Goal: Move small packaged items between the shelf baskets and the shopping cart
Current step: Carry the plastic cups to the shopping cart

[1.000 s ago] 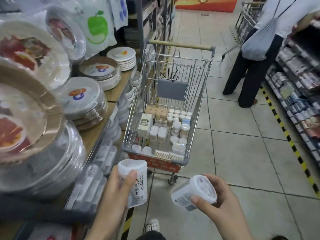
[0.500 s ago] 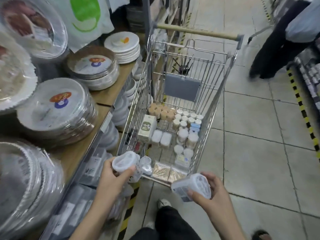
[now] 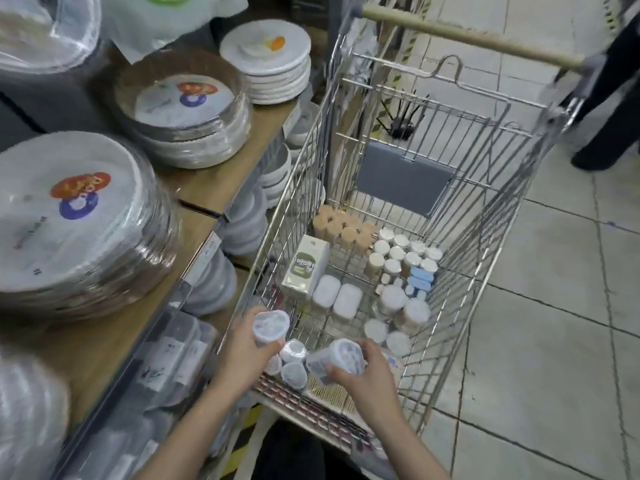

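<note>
Two white plastic jars are in hand over the near end of the shopping cart (image 3: pixel 460 258). The left hand (image 3: pixel 242 358) curls its fingers round one jar (image 3: pixel 271 327), held upright with its lid toward the camera. The right hand (image 3: pixel 367 372) grips the other jar (image 3: pixel 341 358), tilted on its side; the label on its wall is too blurred to read. Between the two hands, three similar small jars (image 3: pixel 293 363) sit on the cart floor, just beside the left hand's fingers. Beyond the hands stands a white and green box (image 3: pixel 306 266) whose print cannot be read, two white rounded cases (image 3: pixel 337 296) beside it, and farther off clusters of white-lidded and tan tubs (image 3: pixel 346 230). Left of the left hand, a wooden shelf (image 3: pixel 207 188) carries wrapped stacks of disposable plates (image 3: pixel 74 216) with orange and blue round labels, the writing illegible.
</note>
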The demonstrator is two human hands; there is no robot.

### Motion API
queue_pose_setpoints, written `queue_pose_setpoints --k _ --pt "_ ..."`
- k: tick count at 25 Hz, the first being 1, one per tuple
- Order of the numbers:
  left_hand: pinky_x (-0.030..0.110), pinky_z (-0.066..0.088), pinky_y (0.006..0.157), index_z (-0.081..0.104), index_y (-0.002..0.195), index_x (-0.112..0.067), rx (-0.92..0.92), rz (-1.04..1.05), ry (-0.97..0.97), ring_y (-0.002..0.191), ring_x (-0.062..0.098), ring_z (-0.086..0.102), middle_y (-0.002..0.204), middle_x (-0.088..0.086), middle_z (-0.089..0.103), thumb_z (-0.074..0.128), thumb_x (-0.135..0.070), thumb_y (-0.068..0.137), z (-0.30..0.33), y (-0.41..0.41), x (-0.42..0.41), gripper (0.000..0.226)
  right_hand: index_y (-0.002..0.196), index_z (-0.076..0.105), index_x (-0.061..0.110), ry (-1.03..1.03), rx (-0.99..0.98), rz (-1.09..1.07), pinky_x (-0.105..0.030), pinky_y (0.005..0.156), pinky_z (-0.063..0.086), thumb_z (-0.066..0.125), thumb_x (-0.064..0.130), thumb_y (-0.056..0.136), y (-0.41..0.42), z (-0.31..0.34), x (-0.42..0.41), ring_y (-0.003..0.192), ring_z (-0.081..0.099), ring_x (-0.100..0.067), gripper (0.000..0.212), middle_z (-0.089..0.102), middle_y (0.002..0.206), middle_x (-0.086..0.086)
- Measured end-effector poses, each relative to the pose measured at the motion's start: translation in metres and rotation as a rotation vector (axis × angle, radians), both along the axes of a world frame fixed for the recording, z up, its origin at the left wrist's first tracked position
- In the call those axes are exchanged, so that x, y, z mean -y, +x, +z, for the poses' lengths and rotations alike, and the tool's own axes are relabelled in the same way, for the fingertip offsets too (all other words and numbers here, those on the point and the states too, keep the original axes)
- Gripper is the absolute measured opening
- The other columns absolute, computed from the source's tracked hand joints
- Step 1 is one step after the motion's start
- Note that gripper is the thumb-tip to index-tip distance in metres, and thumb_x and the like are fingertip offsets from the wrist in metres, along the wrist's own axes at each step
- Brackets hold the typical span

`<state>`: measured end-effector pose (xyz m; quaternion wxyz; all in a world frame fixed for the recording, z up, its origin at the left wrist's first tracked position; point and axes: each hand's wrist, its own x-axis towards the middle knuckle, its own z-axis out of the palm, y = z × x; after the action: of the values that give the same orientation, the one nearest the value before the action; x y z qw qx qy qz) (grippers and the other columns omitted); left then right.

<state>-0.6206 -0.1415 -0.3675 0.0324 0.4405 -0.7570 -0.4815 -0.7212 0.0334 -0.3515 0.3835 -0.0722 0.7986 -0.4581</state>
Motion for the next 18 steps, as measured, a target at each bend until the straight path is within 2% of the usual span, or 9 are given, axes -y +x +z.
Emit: queue_pose_setpoints --k 2,4,7,10,12,15,18 --pt "0.027 0.043 0.077 0.054 0.114 -0.023 0.042 -0.04 -0.032 0.097 0.014 0.056 0.107 -0.006 0.059 0.078 -0.014 0.072 -0.024 -0.014 0.009 0.049 0.108 0.051 0.022 0.035 -0.008 -0.004 -0.009 0.055 0.041 0.081 0.014 0.069 -0.01 -0.032 0.022 0.082 0.054 0.003 0.05 0.059 0.099 0.009" --pt "0.027 0.043 0.079 0.053 0.119 -0.019 0.087 -0.079 -0.066 0.097 0.014 0.056 0.11 -0.003 0.059 0.076 -0.014 0.073 -0.053 -0.028 0.017 0.052 0.106 0.05 0.023 0.084 -0.05 -0.021 -0.014 0.061 0.039 0.081 0.016 0.069 -0.017 -0.067 0.041 0.086 0.055 -0.004 0.049 0.059 0.101 0.006" --pt "0.028 0.047 0.079 0.052 0.117 -0.022 0.136 -0.166 -0.145 0.097 0.015 0.057 0.106 -0.005 0.058 0.079 -0.025 0.073 -0.093 -0.045 0.028 0.051 0.118 0.05 0.02 0.159 -0.094 -0.034 -0.022 0.073 0.041 0.08 0.021 0.072 -0.026 -0.114 0.062 0.1 0.055 -0.012 0.055 0.059 0.111 0.004" --pt "0.022 0.041 0.073 0.048 0.12 -0.022 0.255 -0.276 -0.276 0.1 0.014 0.056 0.111 -0.005 0.056 0.073 -0.032 0.078 -0.124 -0.058 0.036 0.05 0.127 0.045 0.02 0.251 -0.125 0.03 -0.021 0.068 0.035 0.077 0.024 0.076 -0.028 -0.149 0.077 0.101 0.054 -0.011 0.06 0.059 0.117 0.005" --pt "0.026 0.044 0.079 0.043 0.128 -0.018 0.336 -0.359 -0.291 0.107 0.018 0.054 0.125 -0.001 0.051 0.068 -0.025 0.082 -0.141 -0.063 0.039 0.053 0.128 0.044 0.018 0.266 -0.127 0.078 -0.018 0.062 0.033 0.076 0.023 0.078 -0.026 -0.166 0.083 0.096 0.053 -0.009 0.059 0.058 0.111 0.008" --pt "0.028 0.043 0.089 0.036 0.133 -0.015 0.46 -0.47 -0.294 0.116 0.02 0.05 0.136 0.003 0.043 0.064 -0.012 0.084 -0.162 -0.064 0.042 0.056 0.122 0.045 0.017 0.271 -0.134 0.117 -0.022 0.066 0.035 0.076 0.023 0.079 -0.021 -0.191 0.093 0.096 0.057 -0.014 0.054 0.056 0.102 0.008" --pt "0.027 0.041 0.093 0.035 0.134 -0.016 0.487 -0.479 -0.248 0.12 0.019 0.045 0.136 0.001 0.043 0.067 -0.015 0.083 -0.177 -0.06 0.048 0.059 0.124 0.045 0.017 0.298 -0.124 0.156 -0.024 0.077 0.04 0.074 0.025 0.08 -0.015 -0.21 0.106 0.105 0.056 -0.015 0.053 0.058 0.115 0.005"
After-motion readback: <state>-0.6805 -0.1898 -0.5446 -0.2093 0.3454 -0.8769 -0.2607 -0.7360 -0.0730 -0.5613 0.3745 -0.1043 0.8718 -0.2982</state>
